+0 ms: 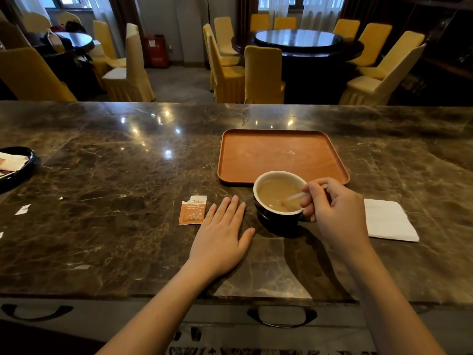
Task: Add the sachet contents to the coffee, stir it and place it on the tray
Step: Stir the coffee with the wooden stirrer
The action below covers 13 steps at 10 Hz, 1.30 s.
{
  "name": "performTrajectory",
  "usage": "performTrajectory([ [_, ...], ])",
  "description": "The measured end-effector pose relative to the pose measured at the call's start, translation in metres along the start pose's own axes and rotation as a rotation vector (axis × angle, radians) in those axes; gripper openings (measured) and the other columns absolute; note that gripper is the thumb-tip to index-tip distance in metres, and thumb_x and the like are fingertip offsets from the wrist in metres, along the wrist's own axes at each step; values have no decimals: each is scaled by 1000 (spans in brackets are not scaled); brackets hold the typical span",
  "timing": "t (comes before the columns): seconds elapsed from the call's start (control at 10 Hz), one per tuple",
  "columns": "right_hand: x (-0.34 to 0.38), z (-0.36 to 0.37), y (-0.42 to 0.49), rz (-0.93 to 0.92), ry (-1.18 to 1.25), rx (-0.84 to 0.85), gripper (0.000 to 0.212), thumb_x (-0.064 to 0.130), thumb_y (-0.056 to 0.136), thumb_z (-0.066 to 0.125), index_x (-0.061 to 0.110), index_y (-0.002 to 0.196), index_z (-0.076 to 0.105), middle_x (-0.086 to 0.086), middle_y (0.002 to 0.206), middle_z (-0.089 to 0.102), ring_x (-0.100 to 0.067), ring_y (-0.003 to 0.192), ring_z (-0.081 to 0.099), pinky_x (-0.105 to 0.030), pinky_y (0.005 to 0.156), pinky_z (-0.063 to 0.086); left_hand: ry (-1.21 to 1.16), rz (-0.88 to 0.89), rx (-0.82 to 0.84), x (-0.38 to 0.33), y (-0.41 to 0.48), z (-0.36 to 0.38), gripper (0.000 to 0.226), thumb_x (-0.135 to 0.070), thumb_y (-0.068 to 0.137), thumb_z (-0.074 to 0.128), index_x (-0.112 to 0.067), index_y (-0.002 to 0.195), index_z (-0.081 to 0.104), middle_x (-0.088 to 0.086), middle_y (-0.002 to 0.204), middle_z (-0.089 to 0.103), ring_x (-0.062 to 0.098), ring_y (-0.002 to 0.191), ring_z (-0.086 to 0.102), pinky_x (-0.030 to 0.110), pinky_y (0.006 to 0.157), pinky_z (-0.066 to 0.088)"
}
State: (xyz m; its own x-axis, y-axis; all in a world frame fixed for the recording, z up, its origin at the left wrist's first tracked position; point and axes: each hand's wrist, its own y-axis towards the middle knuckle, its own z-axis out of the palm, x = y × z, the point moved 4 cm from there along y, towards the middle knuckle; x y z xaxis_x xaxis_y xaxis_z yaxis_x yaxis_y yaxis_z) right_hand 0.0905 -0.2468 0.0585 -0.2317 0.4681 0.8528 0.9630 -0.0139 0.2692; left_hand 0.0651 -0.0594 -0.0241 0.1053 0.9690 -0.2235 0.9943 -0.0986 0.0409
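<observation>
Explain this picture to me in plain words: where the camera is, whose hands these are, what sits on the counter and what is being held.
There is no machine here. A person wears one camera on the head, looking down at their own bare hands. The right hand holds a pale stirrer dipped into a cup of milky coffee. The left hand lies flat and empty on the marble counter. A torn sachet lies beside it. Behind the cup is an empty orange tray; to the right, a white napkin.

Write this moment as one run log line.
step: stirring | right hand: stirrer in coffee cup | left hand: flat on counter | tray: empty
</observation>
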Motion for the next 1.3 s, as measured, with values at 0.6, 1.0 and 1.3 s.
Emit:
performTrajectory([
  [0.6, 4, -5, 16, -41, -135, -154, 18, 15, 93, 47, 12, 83, 62, -5, 71, 65, -15, 66, 62, -34, 65, 57, -4, 0, -15, 1, -2, -1, 62, -52, 93, 18, -24, 145, 2, -3, 158, -3, 10, 144, -8, 31, 114, -10],
  [1.0, 15, -26, 8, -89, -162, 29, 19, 16, 92, 49, 13, 81, 64, -5, 68, 65, -16, 61, 62, -26, 56, 50, -5, 3, -17, 0, -1, 0, 62, -52, 93, 19, -24, 146, 3, -4, 158, -2, 10, 143, -8, 31, 114, -10],
  [1.3, 21, -35, -1, -322, -188, -131, 18, 14, 93, 46, 9, 90, 63, -5, 71, 64, -9, 64, 59, -17, 53, 46, -2, -4, -14, -1, 0, 1, 62, -52, 94, 19, -24, 146, 3, -3, 158, -2, 10, 144, -8, 31, 114, -9],
])
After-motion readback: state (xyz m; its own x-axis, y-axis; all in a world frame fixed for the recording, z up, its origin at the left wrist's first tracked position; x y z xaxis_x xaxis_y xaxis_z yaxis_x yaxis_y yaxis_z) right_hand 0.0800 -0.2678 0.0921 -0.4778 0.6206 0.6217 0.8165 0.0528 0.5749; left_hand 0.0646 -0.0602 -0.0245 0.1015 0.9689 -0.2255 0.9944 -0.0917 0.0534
